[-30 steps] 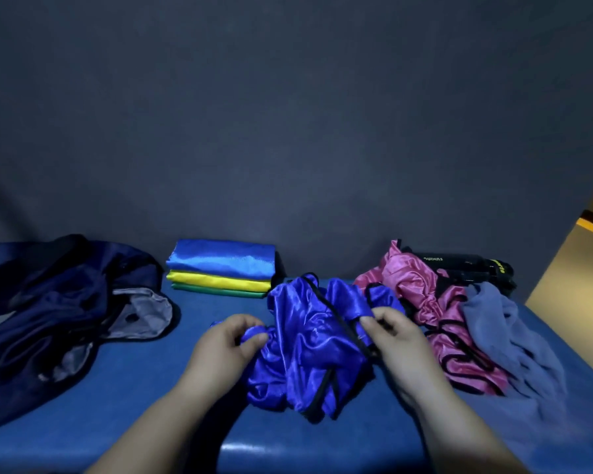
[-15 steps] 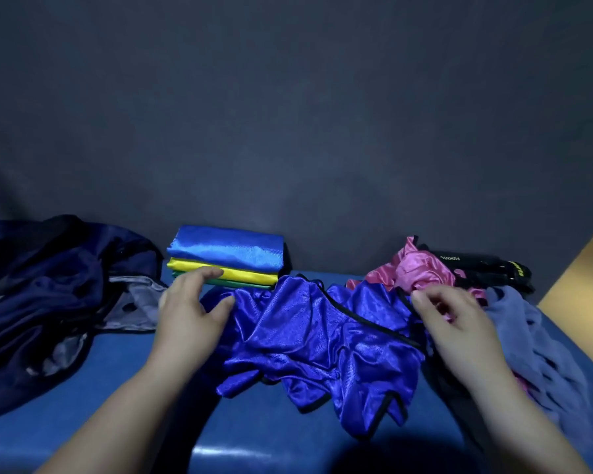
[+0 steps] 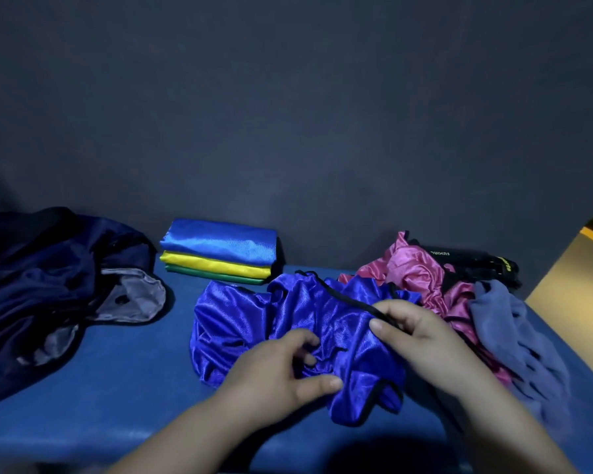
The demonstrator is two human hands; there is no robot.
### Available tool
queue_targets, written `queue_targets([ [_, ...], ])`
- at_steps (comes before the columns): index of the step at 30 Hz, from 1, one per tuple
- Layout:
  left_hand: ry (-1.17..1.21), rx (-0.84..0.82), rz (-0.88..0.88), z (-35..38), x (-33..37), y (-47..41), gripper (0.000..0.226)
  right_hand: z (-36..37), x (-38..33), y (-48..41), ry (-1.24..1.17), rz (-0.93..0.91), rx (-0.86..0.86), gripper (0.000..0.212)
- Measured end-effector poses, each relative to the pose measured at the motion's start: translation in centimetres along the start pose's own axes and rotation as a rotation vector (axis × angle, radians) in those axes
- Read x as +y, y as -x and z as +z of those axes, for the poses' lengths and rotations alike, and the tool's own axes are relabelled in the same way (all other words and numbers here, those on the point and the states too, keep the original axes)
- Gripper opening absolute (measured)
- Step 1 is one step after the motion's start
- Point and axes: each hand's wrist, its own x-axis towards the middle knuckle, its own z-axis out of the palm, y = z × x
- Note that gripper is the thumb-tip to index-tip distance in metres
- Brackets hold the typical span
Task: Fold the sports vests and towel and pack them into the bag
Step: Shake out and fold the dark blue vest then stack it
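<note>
Both hands work the crumpled royal-blue vest [image 3: 288, 313] on the blue table [image 3: 117, 388]. The left hand [image 3: 278, 371] bunches the satin between curled fingers and thumb. The right hand [image 3: 415, 333] pinches the vest's black-trimmed edge — fingers bent round the trim. Beyond the left fingertips sits a folded stack [image 3: 220, 254] of blue, yellow and green vests, and farther to their left the navy bag [image 3: 48, 285] lies slumped open. Just past the right knuckles lie a rumpled pink vest [image 3: 411, 268] and the grey towel [image 3: 514, 330] — a black object [image 3: 469, 260] with pale lettering lies behind them.
</note>
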Motion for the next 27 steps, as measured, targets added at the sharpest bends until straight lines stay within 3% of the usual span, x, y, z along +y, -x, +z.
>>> queue_targets([
  [3, 0.207, -0.071, 0.008, 0.6, 0.6, 0.0, 0.052, 0.7, -0.5, 0.2, -0.186, -0.036, 0.009, 0.016],
  [6, 0.390, -0.044, 0.101, 0.6, 1.2, -0.1, 0.011, 1.2, -0.9, 0.1, -0.236, -0.063, 0.051, 0.029],
  [10, 0.663, 0.042, 0.100, -0.3, 1.9, -0.1, 0.021, 1.7, -1.3, 0.1, -0.422, -0.078, 0.028, 0.045],
  [14, 0.809, 0.025, 0.043, -0.4, 1.3, -0.9, 0.048, 2.5, -2.1, -0.1, -0.545, -0.079, 0.058, 0.036],
  [17, 0.740, -0.019, 0.126, -0.5, 2.0, -0.2, 0.046, 2.9, -1.7, -0.3, -0.619, -0.070, -0.037, 0.065],
  [20, 0.815, 0.108, 0.065, -0.7, 1.8, -0.2, 0.010, 2.4, -1.1, -0.4, -0.557, -0.003, -0.112, 0.095],
  [23, 0.929, 0.182, -0.051, -2.0, 1.6, -0.6, 0.023, 1.9, -0.7, -0.5, -0.339, 0.072, -0.096, 0.081],
  [27, 0.978, 0.259, -0.177, -3.3, 0.8, -1.3, 0.026, 1.5, -0.6, -0.5, -0.159, 0.109, -0.050, 0.028],
])
